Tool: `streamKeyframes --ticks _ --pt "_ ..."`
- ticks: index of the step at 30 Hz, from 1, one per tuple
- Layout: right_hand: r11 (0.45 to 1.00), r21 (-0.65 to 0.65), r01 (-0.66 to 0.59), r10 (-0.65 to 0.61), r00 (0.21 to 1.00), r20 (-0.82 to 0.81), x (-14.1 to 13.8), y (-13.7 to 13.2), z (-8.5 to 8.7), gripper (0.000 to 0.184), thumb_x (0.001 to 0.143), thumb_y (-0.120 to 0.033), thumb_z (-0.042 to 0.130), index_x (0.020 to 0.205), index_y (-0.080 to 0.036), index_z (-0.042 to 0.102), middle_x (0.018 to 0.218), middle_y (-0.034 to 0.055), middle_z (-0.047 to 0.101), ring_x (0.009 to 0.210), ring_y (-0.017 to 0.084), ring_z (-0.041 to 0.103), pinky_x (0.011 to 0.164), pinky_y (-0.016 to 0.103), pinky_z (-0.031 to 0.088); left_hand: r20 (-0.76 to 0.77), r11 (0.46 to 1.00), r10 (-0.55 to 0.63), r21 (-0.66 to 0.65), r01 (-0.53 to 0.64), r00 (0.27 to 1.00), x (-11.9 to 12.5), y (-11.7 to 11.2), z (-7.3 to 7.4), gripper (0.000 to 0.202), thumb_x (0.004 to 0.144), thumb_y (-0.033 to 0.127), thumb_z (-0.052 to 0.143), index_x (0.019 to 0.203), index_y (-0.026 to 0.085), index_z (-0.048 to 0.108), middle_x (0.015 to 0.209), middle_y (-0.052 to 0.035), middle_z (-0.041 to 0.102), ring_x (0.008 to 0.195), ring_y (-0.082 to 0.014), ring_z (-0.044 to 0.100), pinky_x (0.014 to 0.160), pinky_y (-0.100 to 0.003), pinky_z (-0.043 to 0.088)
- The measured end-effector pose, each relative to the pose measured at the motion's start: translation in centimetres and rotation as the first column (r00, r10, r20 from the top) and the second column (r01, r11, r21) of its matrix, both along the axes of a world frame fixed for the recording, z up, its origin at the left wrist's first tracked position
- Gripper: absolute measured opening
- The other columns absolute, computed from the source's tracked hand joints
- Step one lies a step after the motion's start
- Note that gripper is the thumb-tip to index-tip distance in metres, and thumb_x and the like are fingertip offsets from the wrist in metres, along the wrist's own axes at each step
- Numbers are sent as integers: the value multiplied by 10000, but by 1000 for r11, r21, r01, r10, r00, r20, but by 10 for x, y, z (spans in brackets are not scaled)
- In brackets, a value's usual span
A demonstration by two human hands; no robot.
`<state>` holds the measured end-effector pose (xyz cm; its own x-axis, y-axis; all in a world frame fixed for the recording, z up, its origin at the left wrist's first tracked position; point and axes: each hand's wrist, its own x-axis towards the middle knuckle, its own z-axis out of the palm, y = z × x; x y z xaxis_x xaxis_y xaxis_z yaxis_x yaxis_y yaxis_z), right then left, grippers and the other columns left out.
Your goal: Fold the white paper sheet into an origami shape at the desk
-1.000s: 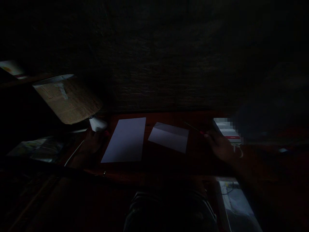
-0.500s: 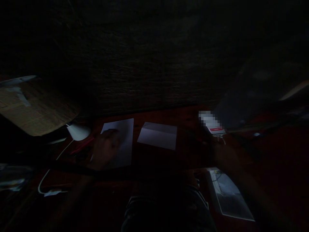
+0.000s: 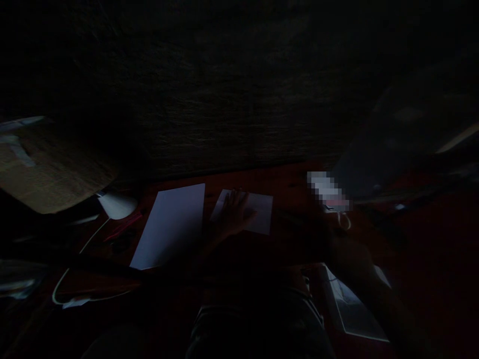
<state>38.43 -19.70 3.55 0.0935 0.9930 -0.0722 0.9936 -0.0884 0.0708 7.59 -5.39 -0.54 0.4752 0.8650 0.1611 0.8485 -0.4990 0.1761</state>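
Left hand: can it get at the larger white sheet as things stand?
Probably yes: the left hand, spread over the smaller sheet, is just right of the larger white sheet, and nothing visible covers that sheet's upper part.

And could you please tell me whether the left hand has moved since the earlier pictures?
Yes: the left hand has moved right, away from the white cone; it was beside that cone at first and is now over the smaller paper.

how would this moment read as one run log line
left hand: spread open over small sheet | right hand: in shadow, grip unclear | large sheet: left of small sheet
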Motion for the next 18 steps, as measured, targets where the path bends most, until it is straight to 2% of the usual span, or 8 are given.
streamKeyframes --ticks 3,7,10,14,18 --pt "999 -51 9 -8 1000 21 -5 4 0 555 974 -127 436 1529 -106 416 1095 239 760 844 317 798 694 407 628 18 1000 -2 -19 2 1000 -4 -1 -2 832 1030 707 366 1673 189 263 1772 -167 149 1648 -370 56 1313 -610 142" --pt "996 -85 -20 22 999 26 -14 8 12 464 988 -138 418 1443 -100 499 1125 253 753 877 318 793 695 393 623 13 998 -33 -47 34 999 -7 0 0 832 1039 689 368 1670 156 266 1774 -180 110 1650 -361 30 1319 -596 130" --pt "993 -109 -38 42 999 34 -19 13 20 458 995 -134 421 1444 -83 496 1098 260 758 855 313 791 689 385 612 8 993 -103 -63 103 995 -12 5 4 816 1037 683 392 1664 171 287 1774 -171 117 1653 -344 37 1319 -586 144" --pt "988 -112 -109 114 993 36 -27 30 24 399 1031 -231 457 1390 -80 542 1051 260 755 851 320 785 680 366 589 -9 968 -241 -77 239 971 -19 13 11 815 1032 672 432 1661 172 299 1774 -168 124 1653 -334 49 1330 -553 131" --pt "982 -45 -182 184 982 36 -38 51 22 391 1052 -252 430 1379 -78 556 1128 269 735 1019 333 744 767 359 570 -26 950 -307 -60 305 951 -24 13 18 786 1041 637 447 1660 175 304 1768 -168 154 1650 -344 86 1328 -561 150"
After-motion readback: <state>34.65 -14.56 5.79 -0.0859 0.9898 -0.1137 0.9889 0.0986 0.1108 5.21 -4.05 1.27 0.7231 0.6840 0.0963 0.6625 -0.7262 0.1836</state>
